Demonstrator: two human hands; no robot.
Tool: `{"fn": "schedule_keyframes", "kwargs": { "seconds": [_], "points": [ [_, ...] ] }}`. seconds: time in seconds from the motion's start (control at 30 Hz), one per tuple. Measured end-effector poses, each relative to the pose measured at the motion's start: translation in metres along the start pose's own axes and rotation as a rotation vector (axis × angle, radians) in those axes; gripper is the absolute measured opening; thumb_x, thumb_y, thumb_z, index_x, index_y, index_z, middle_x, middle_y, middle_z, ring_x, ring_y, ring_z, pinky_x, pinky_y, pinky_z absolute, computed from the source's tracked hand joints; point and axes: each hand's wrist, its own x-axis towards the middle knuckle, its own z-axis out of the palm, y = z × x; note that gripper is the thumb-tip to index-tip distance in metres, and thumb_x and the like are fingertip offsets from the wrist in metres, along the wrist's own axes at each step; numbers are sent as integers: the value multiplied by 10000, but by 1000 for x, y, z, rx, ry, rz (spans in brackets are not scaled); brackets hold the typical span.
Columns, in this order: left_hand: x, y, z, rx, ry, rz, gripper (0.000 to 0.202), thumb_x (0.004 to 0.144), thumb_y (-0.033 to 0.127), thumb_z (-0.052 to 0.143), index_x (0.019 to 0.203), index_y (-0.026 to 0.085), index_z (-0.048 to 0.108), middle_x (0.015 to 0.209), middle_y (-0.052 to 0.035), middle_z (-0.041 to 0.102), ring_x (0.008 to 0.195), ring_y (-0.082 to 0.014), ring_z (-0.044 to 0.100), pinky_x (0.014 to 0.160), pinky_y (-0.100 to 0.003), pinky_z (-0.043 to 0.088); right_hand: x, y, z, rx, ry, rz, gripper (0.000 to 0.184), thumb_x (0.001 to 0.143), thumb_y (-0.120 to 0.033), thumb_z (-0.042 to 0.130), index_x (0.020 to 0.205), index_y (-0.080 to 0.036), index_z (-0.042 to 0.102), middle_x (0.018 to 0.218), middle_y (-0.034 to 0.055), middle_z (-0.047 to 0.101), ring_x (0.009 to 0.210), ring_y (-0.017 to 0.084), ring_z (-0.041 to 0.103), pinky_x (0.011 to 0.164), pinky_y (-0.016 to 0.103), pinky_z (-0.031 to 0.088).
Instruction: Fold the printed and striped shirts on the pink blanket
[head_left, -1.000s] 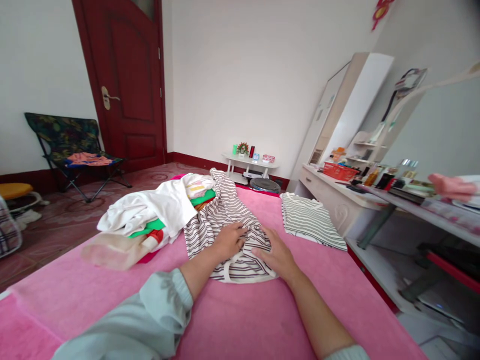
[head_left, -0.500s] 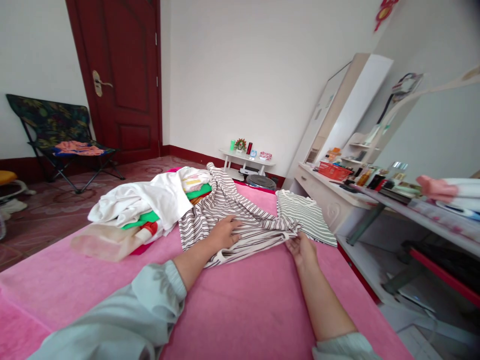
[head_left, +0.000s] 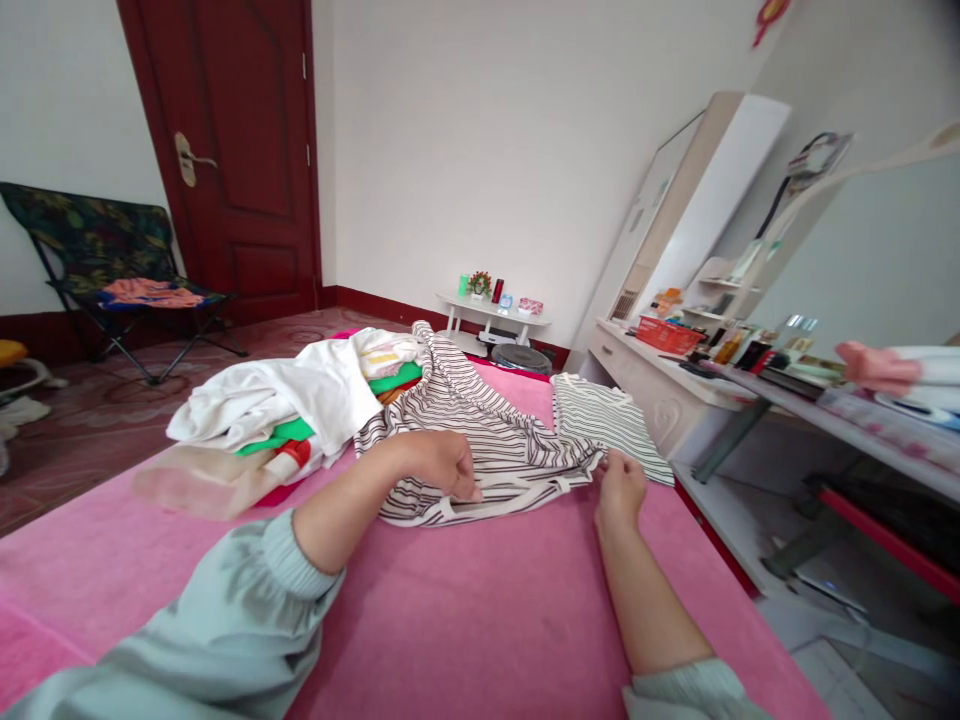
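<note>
A white shirt with dark stripes [head_left: 510, 455] lies spread and rumpled on the pink bed cover [head_left: 480, 610], its pale neckband towards me. My left hand [head_left: 442, 462] is over the shirt's near left part, fingers curled down and pinched at the fabric by the neckband; the fingertips are partly hidden. At the shirt's right end, my right hand [head_left: 621, 485] grips a bit of its edge between thumb and fingers. Just beyond that hand is a folded striped garment [head_left: 611, 415], lying flat.
Left of the shirt is a heap of clothes with a white garment [head_left: 285, 395] on top. A dressing table [head_left: 637, 370] with a red basket [head_left: 667, 336] stands at the right. Further off are a low white table [head_left: 487, 311], a folding chair [head_left: 90, 250] and a door [head_left: 247, 160].
My left hand has lifted from lying flat on the shirt and its fingers have curled in. My right hand has risen slightly with the shirt's edge, and the neckband has shifted.
</note>
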Motion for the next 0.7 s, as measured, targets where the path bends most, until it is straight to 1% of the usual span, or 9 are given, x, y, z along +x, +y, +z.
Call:
{"fn": "schedule_keyframes", "kwargs": {
  "seconds": [0.07, 0.1, 0.17, 0.27, 0.33, 0.4, 0.5, 0.6, 0.7],
  "points": [
    [-6, 15, 0, 9, -121, -34, 383, 647, 489, 702, 849, 165, 734, 714, -4, 683, 609, -131, 570, 569, -209, 439, -4, -10, 1, -161, 8, -284, 263, 711, -398, 577, 871, -191, 603, 930, 45, 651, 919, 207, 581, 860, 354, 457],
    [-6, 19, 2, 33, -156, -50, 409, 603, 484, 735, 871, 175, 731, 728, -5, 687, 607, -134, 574, 566, -214, 442, -6, -16, 3, -276, -58, -421, 280, 720, -420, 581, 876, -190, 621, 951, 51, 651, 936, 213, 575, 889, 360, 435],
    [-3, 24, 8, 106, -164, -68, 496, 529, 490, 778, 922, 195, 719, 764, -9, 696, 609, -147, 588, 560, -229, 445, -11, -23, 5, -532, -314, -595, 314, 711, -459, 605, 879, -199, 658, 970, 57, 654, 937, 225, 578, 884, 367, 425],
    [1, 24, 14, 188, -137, -79, 542, 497, 491, 793, 954, 214, 706, 807, -21, 704, 628, -177, 614, 558, -253, 454, -17, -24, 6, -827, -648, -631, 361, 598, -454, 719, 874, -222, 698, 1057, 66, 642, 1007, 260, 557, 869, 366, 422],
    [1, 26, 15, 280, -87, -94, 488, 516, 472, 789, 922, 212, 711, 802, -39, 705, 661, -212, 632, 582, -282, 470, -15, -18, 4, -934, -685, -626, 284, 591, -405, 730, 808, -225, 704, 1056, 65, 645, 1010, 268, 554, 844, 361, 426],
    [-1, 30, 16, 415, -16, -127, 458, 510, 463, 798, 882, 208, 717, 803, -65, 705, 717, -264, 647, 625, -329, 488, -9, -12, -1, -973, -605, -562, 186, 667, -387, 660, 725, -212, 679, 902, 64, 669, 896, 254, 587, 779, 357, 442],
    [-3, 38, 18, 537, 67, -198, 528, 436, 416, 840, 904, 212, 707, 886, -100, 706, 827, -324, 653, 699, -376, 503, 10, -7, -9, -816, -310, -416, 249, 739, -429, 566, 696, -191, 623, 651, 37, 620, 725, 235, 595, 723, 369, 463],
    [-1, 40, 22, 535, 138, -252, 645, 395, 327, 856, 1000, 201, 674, 980, -125, 695, 890, -335, 653, 753, -382, 510, 28, -8, -16, -297, 22, -207, 222, 700, -401, 587, 738, -183, 577, 691, 22, 630, 748, 220, 615, 724, 361, 504],
    [1, 36, 20, 564, 120, -283, 600, 498, 316, 814, 1054, 153, 658, 1038, -173, 678, 927, -362, 645, 765, -424, 517, 41, -13, -23, 164, 281, -10, 158, 660, -304, 584, 758, -194, 526, 770, 13, 637, 770, 199, 640, 662, 334, 547]
  ]
}}
